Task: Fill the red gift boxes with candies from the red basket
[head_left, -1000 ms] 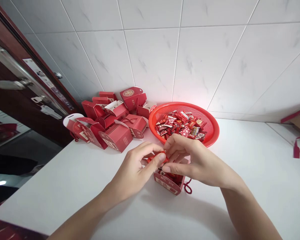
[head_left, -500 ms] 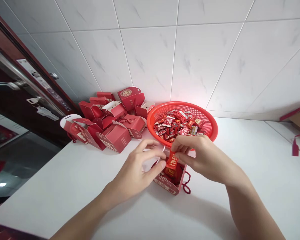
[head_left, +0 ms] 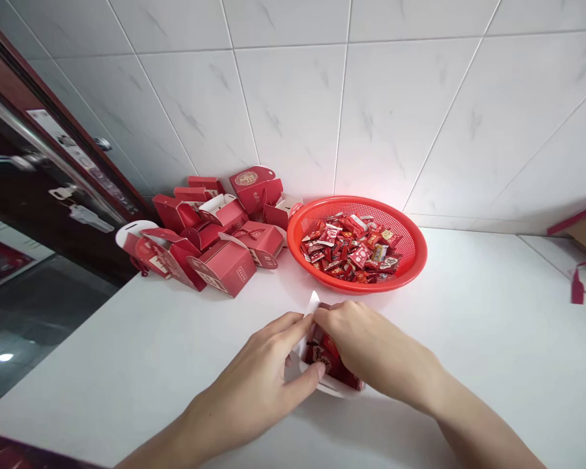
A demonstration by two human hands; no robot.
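A small open box with a white inside stands on the white table, with red wrapped candies in it. My left hand grips the box's left side, fingers behind the white flap and thumb at the front edge. My right hand reaches down into the box from the right; its fingertips are hidden, so what they hold does not show. Just beyond the hands sits a red plastic basket with many red wrapped candies.
Several red cardboard boxes are grouped at the back left by the tiled wall. A door with keys is at the far left. At the right lie a cardboard box and a red tag.
My right hand has moved down into the box, and the red packet it pinched is no longer distinct. The box has turned or tilted, and both hands have shifted slightly towards me.
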